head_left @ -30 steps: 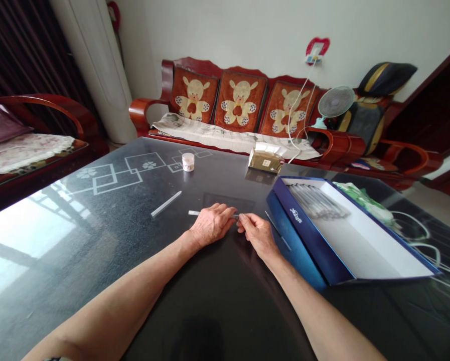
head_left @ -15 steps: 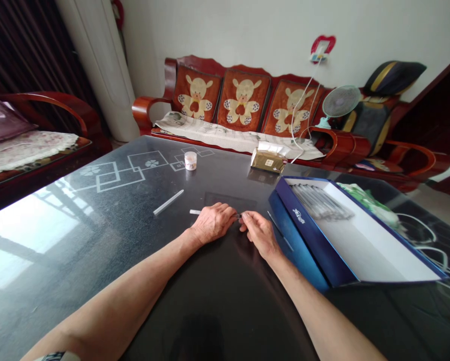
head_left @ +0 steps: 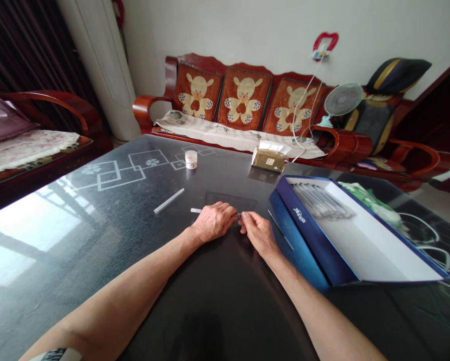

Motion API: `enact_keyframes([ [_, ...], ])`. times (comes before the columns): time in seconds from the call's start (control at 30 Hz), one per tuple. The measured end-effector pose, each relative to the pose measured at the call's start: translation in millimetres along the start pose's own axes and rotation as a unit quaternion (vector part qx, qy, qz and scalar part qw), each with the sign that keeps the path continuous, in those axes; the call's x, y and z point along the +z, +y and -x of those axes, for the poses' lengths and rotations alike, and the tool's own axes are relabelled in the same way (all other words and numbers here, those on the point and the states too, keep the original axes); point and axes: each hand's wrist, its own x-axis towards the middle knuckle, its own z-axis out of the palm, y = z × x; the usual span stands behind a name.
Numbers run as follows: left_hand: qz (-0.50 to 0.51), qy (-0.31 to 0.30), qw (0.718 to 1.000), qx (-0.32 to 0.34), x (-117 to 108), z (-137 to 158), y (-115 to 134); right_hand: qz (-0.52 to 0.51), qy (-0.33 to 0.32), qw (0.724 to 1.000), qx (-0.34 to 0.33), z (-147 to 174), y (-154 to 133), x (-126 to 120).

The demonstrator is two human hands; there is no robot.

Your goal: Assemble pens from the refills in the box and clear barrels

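My left hand [head_left: 215, 220] is closed around a clear whitish pen barrel [head_left: 195, 210], whose end sticks out to the left over the dark table. Close beside it, my right hand [head_left: 258, 230] pinches a small thin piece at the barrel's other end; the fingers cover most of it. A loose translucent pen tube [head_left: 169, 200] lies on the table to the left. To the right of my right hand, a thin pen refill [head_left: 280, 229] rests on the blue box's edge area.
An open blue box [head_left: 303, 218] with a white inside holds several clear pens [head_left: 318, 200] on the right. Farther back stand a small round jar [head_left: 191, 160] and a tissue pack [head_left: 268, 159]. Green-white plastic packaging [head_left: 371, 200] and white cables [head_left: 422, 225] lie beyond the box.
Both hands stay at almost the same spot, pressed close together on the pen. The thin piece between their fingertips shows slightly more now. The view has shifted a little.
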Motion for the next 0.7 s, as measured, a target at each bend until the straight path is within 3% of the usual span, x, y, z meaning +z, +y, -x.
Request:
enact_keyframes([
  [0.23, -0.001, -0.005, 1.000, -0.005, -0.7, -0.8, -0.3, -0.043, -0.012, 0.999, -0.020, 0.4, -0.6, -0.5],
  [0.47, -0.002, -0.007, 1.000, 0.001, 0.7, 0.2, -0.2, 0.017, -0.003, 1.000, -0.016, 0.0, 1.1, 0.7],
  [0.7, -0.006, -0.007, 1.000, -0.001, 0.1, -0.3, -0.4, -0.030, 0.004, 0.999, -0.017, 2.0, -2.4, -0.2],
])
